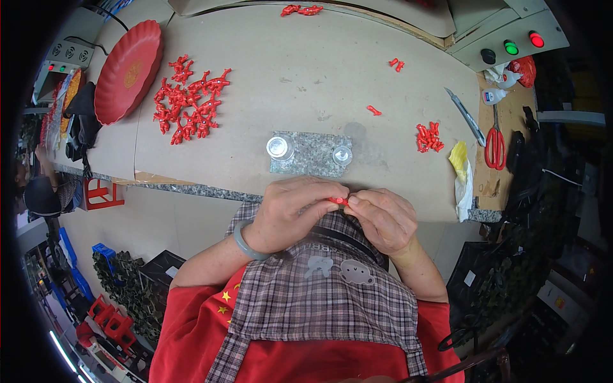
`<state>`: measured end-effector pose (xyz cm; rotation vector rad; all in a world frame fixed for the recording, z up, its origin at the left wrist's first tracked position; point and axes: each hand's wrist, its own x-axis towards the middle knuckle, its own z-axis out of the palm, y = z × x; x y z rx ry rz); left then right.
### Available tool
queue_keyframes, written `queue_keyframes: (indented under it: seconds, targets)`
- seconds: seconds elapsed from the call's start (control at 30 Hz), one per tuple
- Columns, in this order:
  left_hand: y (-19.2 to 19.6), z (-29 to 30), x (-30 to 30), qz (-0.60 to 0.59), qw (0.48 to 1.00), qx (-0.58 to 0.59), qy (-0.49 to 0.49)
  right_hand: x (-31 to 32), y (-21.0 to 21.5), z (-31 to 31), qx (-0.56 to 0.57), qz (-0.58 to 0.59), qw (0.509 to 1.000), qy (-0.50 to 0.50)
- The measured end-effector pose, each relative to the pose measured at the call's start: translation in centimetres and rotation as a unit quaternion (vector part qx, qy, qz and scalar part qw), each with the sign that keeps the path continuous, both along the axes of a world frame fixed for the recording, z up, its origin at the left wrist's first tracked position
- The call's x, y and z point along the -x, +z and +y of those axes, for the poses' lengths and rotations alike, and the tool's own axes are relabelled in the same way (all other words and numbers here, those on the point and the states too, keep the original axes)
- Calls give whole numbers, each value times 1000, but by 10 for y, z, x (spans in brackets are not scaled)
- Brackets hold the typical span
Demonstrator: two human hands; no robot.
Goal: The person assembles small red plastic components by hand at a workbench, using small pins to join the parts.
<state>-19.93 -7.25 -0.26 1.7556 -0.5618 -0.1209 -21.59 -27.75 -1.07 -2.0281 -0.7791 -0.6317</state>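
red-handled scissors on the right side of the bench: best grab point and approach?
Take the scissors by the red handle loops, from above. They lie flat on the brown board, loops toward the person, blades pointing away toward the glue bottle. The loops are the widest part, and coming at them near-side likely avoids the blade tips and the utility knife alongside.

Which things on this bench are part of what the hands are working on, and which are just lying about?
In use: small red piece pinched between left hand and right hand; big pile of red pieces; smaller red pile; stone slab with two clear caps.

Lying about: red scissors; red plate; glue bottle; utility knife.
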Motion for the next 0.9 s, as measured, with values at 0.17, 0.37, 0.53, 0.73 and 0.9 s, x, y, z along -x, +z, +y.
queue_keyframes:
  seconds: [0.17,0.37,0.53,0.73,0.9]
  targets:
    - [0,-3,0,-2,1000,-2,2,-1,0,-3,-3,-3,1000,2]
    - [-1,-6,-3,-5,1000,10,-15,1,7,-8,20,9,1000,-2]
    - [4,-4,-3,-32,999,2,8,3,20,-14,10,49,999,-9]
    - [-1,2,3,56,998,31,10,5,29,-66,101,68,952,-280]
    - [3,-2,-5,86,995,47,-9,10,38,-107,243,90,863,-433]
